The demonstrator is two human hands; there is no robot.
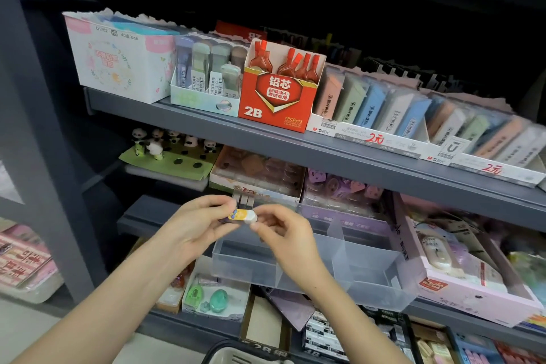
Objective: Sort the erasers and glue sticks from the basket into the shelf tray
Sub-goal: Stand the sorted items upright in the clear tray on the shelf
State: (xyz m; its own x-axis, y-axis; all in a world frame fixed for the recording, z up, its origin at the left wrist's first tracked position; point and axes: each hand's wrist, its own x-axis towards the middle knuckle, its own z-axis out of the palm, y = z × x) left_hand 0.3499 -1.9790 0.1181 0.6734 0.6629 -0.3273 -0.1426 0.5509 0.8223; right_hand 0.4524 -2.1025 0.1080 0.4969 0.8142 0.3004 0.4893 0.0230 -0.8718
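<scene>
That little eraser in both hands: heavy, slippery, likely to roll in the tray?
Probably light: the eraser is small, pinched at its ends by the left hand and right hand. Its flat, blocky shape should lie still in the clear tray, not roll. The printed sleeve may be slicker than its white end.

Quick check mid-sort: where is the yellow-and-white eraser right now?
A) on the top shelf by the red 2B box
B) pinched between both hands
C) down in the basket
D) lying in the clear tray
B: the left hand and right hand each pinch an end of the eraser, held in the air by the clear tray.
</scene>
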